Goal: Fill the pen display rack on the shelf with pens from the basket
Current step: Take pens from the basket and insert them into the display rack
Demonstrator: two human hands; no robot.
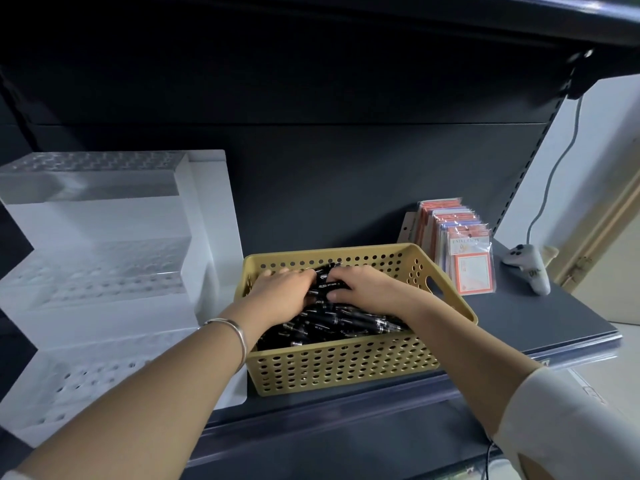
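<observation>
Head view, shelf stock as seen: your left hand (282,296) and right hand (367,287) are both down in the yellow perforated basket (341,367), fingers curled around a bundle of black pens (323,282) gathered between them. More black pens (346,323) lie heaped in the basket's near half. Clear tiered pen display rack (93,265) stands just left of the basket, its holes unfilled. Silver bangle (235,332) on your left wrist. Packaged notepads (460,247) and a white controller (528,268) sit to the right on the dark shelf (536,317)
</observation>
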